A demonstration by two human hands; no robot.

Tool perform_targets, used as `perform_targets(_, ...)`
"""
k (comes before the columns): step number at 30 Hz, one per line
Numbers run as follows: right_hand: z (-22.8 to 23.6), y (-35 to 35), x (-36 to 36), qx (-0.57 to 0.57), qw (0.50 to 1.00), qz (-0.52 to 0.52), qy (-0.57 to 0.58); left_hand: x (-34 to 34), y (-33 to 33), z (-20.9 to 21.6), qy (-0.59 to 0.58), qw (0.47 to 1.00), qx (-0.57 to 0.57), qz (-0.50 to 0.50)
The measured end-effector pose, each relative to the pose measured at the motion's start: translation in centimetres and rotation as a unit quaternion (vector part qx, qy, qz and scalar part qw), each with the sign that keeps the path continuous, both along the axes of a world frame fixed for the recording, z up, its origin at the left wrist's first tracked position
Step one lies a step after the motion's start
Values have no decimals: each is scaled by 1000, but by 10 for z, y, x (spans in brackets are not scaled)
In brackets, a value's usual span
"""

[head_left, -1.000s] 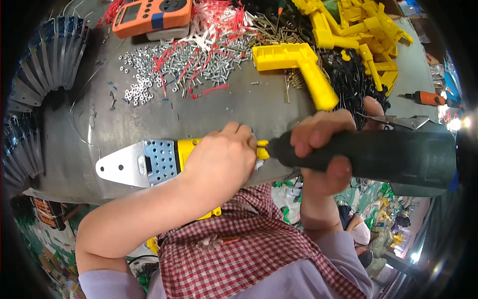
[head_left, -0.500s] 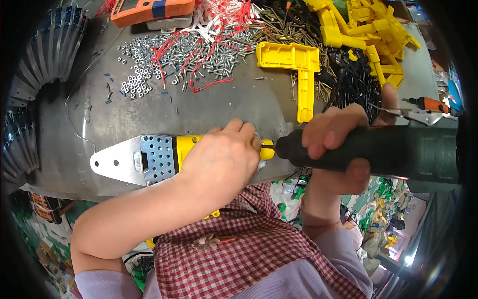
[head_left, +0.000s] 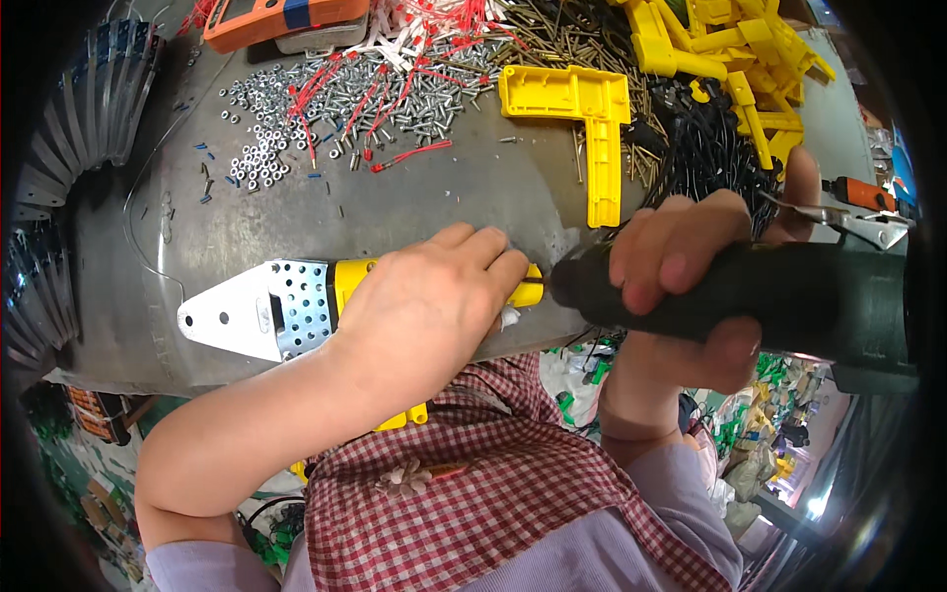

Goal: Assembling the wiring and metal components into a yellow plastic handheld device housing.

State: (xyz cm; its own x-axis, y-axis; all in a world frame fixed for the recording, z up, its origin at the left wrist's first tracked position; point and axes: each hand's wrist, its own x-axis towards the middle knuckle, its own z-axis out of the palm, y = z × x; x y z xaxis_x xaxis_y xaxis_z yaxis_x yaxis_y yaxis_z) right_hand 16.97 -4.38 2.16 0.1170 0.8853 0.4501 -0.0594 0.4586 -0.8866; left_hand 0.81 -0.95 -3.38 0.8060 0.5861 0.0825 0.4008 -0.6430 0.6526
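My left hand (head_left: pixel 429 291) is closed around a yellow plastic handle (head_left: pixel 350 282), pressing it to the metal tabletop. From the handle's left end sticks out a pointed metal plate (head_left: pixel 237 318) with a perforated bluish section. The middle of the handle is hidden under my fingers. My right hand (head_left: pixel 686 276) grips a dark, thick-bodied power screwdriver (head_left: pixel 809 296) lying roughly level. Its nose points left at the handle's right end, close to my left fingertips. Whether the bit touches a screw cannot be made out. A bit of white material (head_left: pixel 509 317) shows below the left fingers.
Beyond my hands lies a yellow half-shell (head_left: pixel 604 148). Behind it are heaps of screws (head_left: pixel 424 104), nuts (head_left: pixel 258 158), red-tipped wires (head_left: pixel 409 156), black cables (head_left: pixel 705 138) and yellow parts (head_left: pixel 750 59). An orange meter (head_left: pixel 281 20) stands far left; stacked metal plates (head_left: pixel 89 99) line the left side.
The screwdriver has shifted slightly right, away from the handle. My left fingers have slid toward the handle's right end. The whole view has moved a little.
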Motion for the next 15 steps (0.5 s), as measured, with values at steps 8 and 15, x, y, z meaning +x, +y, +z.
perform_targets(8,-1,-3,0,-26,999,-38,-5,2,-1,1,6,1000,1,6)
perform_targets(15,-7,1,8,29,1000,-3,1,1,-1,1,-8,1000,2,13)
